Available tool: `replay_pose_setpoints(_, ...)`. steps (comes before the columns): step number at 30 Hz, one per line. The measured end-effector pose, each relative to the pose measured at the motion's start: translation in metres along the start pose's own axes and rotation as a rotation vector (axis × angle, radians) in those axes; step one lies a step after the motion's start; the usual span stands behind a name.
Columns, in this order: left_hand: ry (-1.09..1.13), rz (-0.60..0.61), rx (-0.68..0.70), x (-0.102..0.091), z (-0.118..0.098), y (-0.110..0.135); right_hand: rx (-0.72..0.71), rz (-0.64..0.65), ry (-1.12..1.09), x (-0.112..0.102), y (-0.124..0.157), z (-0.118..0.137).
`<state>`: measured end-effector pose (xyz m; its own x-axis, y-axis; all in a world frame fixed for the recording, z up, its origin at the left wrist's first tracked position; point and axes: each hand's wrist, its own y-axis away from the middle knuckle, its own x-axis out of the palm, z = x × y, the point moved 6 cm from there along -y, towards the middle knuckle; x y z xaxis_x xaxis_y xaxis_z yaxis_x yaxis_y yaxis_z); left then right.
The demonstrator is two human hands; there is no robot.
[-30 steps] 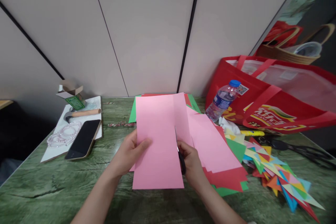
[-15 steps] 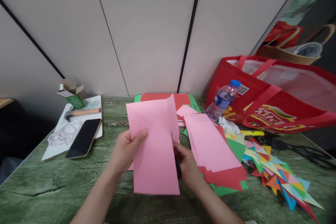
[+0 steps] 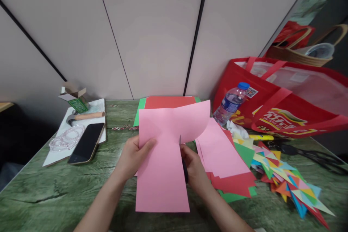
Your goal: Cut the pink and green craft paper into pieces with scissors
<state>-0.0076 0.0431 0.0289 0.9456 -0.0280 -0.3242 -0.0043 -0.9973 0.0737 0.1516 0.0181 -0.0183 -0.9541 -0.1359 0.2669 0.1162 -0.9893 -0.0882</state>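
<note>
A pink sheet of paper (image 3: 162, 174) is held up over the table, cut part of the way along its length. My left hand (image 3: 137, 154) grips its left edge, thumb on the front and fingers behind. My right hand (image 3: 194, 166) is closed on a pair of dark-handled scissors (image 3: 185, 170), largely covered by the hand and the paper. Their blade tip shows at the cut, where the partly cut strip (image 3: 194, 119) curls away to the right. Just right of my right hand lies a stack of cut pink pieces (image 3: 220, 152) over red and green ones.
Red and green sheets (image 3: 171, 102) lie by the wall. To the right are a water bottle (image 3: 231, 105), a red bag (image 3: 261, 98), folded colourful paper pieces (image 3: 290, 181) and another pair of black scissors (image 3: 312, 156). On the left are a phone (image 3: 87, 143), hammer (image 3: 88, 116) and small box (image 3: 76, 99).
The strip right of the cut has swung out and curled to the right. The sheet's lower edge has come a little nearer to me. Both hands keep their hold.
</note>
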Motion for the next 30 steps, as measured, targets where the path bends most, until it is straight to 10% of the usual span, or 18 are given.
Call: replay_pose_setpoints(30, -0.149, -0.094, 0.115, -0.001, -0.018, 0.007, 0.062, -0.065, -0.043, -0.004, -0.001, 0.001)
